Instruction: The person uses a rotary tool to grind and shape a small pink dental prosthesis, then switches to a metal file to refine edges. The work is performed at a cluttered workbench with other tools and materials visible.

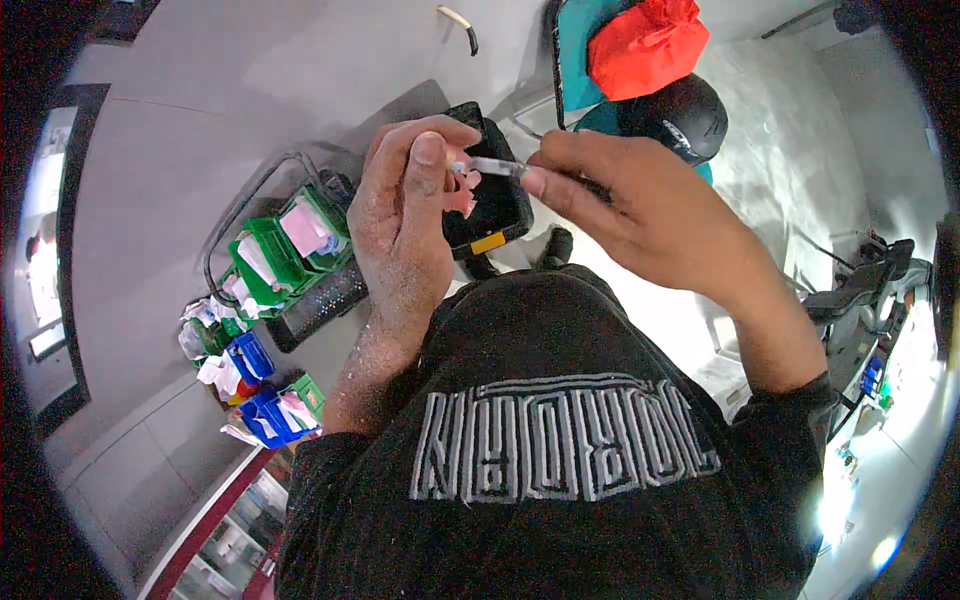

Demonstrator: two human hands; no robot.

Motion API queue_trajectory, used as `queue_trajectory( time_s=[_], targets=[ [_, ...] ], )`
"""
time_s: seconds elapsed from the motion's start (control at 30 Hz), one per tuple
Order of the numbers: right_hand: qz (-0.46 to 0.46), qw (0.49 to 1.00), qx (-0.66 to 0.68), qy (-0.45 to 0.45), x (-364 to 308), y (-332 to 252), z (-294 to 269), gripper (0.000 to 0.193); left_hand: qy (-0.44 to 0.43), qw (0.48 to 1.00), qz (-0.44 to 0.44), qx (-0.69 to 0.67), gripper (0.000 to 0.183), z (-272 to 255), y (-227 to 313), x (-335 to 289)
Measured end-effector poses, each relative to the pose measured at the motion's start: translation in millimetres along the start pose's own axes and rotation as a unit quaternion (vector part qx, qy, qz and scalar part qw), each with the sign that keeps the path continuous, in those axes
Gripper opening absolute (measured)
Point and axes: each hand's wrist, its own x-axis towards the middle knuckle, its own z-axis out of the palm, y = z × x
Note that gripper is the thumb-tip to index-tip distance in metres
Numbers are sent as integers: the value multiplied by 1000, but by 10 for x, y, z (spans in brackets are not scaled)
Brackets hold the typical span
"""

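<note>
Up in front of my chest, my left hand [398, 215] is closed around a pink denture-like piece [461, 196], its thumb pointing up. Pale dust covers that hand and its wrist. From the right, my right hand [650, 205] grips a slim, pale, shiny tool [496, 168] between thumb and curled fingers. The tool's tip meets or nearly meets the pink piece; whether they touch I cannot tell. My left fingers and palm hide part of the piece, while the tool's rear is lost inside my right hand.
Behind my hands stands a black bin [512, 212] with a yellow label. Green trays [265, 262] and blue trays [250, 358] hold items at left. A red bag [648, 50] lies on a teal seat [578, 55] beside a black helmet [695, 115]. A black chair [865, 285] is at right.
</note>
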Motion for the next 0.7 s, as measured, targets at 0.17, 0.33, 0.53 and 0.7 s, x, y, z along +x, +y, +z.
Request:
queue_trajectory(
  time_s=[0.17, 0.33, 0.53, 0.7],
  targets=[
    [1, 999, 47, -27, 30, 23, -48, 29, -30, 998, -58, -18, 33, -22, 48, -12],
    [-12, 999, 28, -20, 15, 53, -3, 29, -21, 999, -28, 23, 28, 15, 57, -30],
    [-24, 999, 28, -13, 9, 58, 42, 30, -16, 996, -21, 80, 28, 20, 99, -46],
    [-45, 997, 50, 23, -13, 106, 165, 27, -30, 998, -57, 27, 34, -6, 113, -18]
  ],
)
